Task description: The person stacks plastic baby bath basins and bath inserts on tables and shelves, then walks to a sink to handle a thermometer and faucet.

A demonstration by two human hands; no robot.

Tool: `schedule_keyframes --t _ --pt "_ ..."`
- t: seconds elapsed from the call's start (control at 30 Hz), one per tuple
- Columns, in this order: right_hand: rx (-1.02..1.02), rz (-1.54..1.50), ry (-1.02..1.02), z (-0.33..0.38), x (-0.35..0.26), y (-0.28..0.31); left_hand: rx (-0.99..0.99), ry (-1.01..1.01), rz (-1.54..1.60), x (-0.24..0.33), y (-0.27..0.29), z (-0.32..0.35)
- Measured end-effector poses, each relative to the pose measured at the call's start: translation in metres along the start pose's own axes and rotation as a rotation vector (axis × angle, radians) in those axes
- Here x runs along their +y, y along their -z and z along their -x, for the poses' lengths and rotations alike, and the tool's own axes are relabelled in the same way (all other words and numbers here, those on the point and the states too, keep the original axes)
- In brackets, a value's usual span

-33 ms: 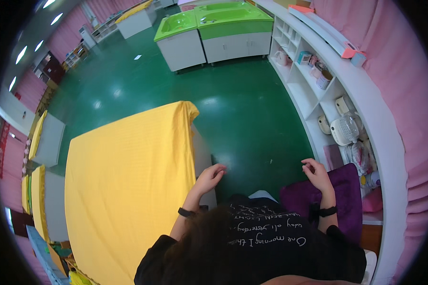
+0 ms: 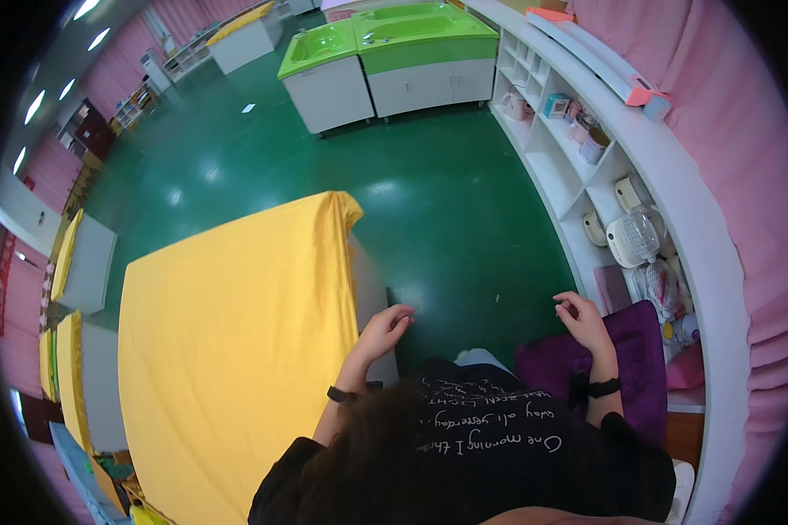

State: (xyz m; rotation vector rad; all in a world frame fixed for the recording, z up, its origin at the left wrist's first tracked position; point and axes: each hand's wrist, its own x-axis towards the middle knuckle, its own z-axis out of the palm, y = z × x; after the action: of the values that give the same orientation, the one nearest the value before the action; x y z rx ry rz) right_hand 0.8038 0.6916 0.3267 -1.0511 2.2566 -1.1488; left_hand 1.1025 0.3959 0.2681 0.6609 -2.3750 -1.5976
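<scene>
My left hand (image 2: 389, 329) hangs in the air just right of a table edge, over the green floor. Its fingers bend loosely, and nothing is in them. A yellow cloth (image 2: 236, 350) covers that table; my forearm passes close along its right edge. My right hand (image 2: 580, 318) hovers above the upper edge of a dark purple cloth (image 2: 636, 367), fingers slightly bent and apart, also with nothing in it. Each wrist carries a black band. The purple cloth lies beside the shelf at my right, partly hidden by my forearm.
A white shelf unit (image 2: 559, 166) runs along the right, holding a round white mesh-fronted appliance (image 2: 632, 241), a canister (image 2: 594, 145) and boxes. Green basins on white cabinets (image 2: 429, 87) stand ahead. More yellow-covered tables (image 2: 87, 258) stand at the left; pink curtains (image 2: 709, 114) hang at the right.
The view has tilted very slightly, so the basins and tables sit a little lower or further left. Both hands keep the same pose.
</scene>
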Motion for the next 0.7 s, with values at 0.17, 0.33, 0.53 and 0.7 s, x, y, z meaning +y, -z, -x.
schedule_keyframes --t 0.17,0.33,0.53,0.7 --pt "0.055 -0.059 0.002 -0.090 0.009 0.009 -0.055 -0.014 -0.037 -0.014 0.021 -0.073" --pt "0.032 -0.065 0.025 -0.202 -0.004 0.019 -0.044 -0.014 -0.124 0.000 0.058 -0.168" --pt "0.026 -0.059 0.069 -0.321 0.003 0.037 -0.023 -0.027 -0.351 0.030 0.103 -0.276" --pt "-0.080 -0.061 0.059 -0.399 0.008 0.025 0.093 -0.032 -0.265 0.030 0.136 -0.326"
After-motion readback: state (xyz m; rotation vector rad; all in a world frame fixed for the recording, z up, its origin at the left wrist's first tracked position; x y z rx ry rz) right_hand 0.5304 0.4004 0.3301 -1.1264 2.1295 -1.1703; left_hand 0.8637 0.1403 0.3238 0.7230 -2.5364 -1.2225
